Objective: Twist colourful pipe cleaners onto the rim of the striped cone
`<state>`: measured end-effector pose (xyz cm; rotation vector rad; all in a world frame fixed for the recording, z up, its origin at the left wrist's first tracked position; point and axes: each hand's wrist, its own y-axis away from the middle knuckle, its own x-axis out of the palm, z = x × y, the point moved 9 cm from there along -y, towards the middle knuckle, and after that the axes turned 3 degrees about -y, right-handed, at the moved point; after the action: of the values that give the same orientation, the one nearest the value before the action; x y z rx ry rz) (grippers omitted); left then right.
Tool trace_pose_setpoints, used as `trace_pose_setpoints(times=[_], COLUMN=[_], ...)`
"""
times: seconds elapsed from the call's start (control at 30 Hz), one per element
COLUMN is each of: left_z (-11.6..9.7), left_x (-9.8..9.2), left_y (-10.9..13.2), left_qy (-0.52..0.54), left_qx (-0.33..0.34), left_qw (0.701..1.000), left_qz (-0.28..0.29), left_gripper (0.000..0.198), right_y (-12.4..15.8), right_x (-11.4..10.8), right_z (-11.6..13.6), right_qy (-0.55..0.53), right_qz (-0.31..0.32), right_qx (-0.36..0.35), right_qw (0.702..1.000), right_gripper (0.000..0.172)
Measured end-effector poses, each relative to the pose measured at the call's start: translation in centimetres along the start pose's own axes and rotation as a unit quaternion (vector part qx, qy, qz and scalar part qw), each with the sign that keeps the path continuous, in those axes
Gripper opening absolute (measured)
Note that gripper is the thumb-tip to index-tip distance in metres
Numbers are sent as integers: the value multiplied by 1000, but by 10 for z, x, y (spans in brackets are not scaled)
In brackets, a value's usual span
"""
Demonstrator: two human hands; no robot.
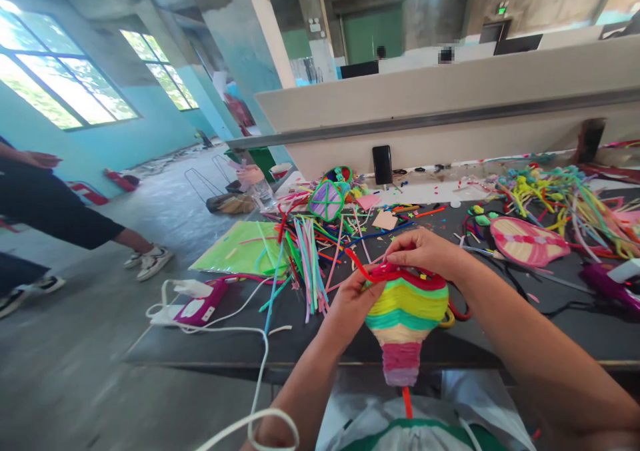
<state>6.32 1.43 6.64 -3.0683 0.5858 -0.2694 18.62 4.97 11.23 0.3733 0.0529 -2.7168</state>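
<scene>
A balloon-shaped craft piece [407, 308], wrapped in yellow, teal, cream and pink bands, is held up over the table's near edge. My left hand [356, 298] grips its upper left edge, thumb on the front. At the top, the fingers of my right hand [420, 254] pinch a red pipe cleaner [357, 264] along the rim; one end sticks out to the upper left. The fingertips partly hide the rim. An orange-red strip [408, 403] hangs below the piece. Left of my hands lies a bundle of pastel pipe cleaners [311, 264].
A purple glue gun or power unit [203, 301] with white cables lies at left. A phone [383, 164] leans on the partition. A pink oval piece [530, 241] and a heap of pipe cleaners [565, 191] lie right. A person's legs [60, 204] show far left.
</scene>
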Motion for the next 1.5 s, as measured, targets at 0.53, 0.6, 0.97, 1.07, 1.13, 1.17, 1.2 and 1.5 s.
trace_pose_setpoints(times=[0.53, 0.6, 0.97, 1.07, 1.13, 1.17, 1.2, 1.5], left_z=[-81, -84, -66, -60, -55, -52, -51, -39], left_x=[-7, -10, -19, -22, -23, -23, -23, -14], left_y=[7, -1, 3, 1, 0, 1, 1, 7], left_qy=[-38, -22, 44, 53, 64, 69, 72, 117], left_qx=[124, 114, 102, 91, 78, 72, 67, 25], left_qw=[988, 988, 986, 987, 988, 988, 988, 988], left_qz=[-87, -101, -123, -122, -119, -118, -118, -94], left_gripper=[17, 17, 18, 16, 15, 15, 16, 24], right_y=[15, 18, 24, 24, 24, 24, 25, 26], right_x=[11, 13, 10, 10, 10, 11, 11, 10], right_z=[24, 30, 34, 34, 35, 35, 36, 35], right_qy=[-3, -9, 22, 44, 53, 56, 59, 107], right_qz=[-18, -12, -32, -38, -35, -32, -29, -60], right_qx=[-37, -51, -40, -57, -65, -69, -72, -70], right_qw=[999, 999, 998, 997, 996, 996, 995, 990], right_gripper=[20, 19, 15, 15, 16, 16, 16, 13])
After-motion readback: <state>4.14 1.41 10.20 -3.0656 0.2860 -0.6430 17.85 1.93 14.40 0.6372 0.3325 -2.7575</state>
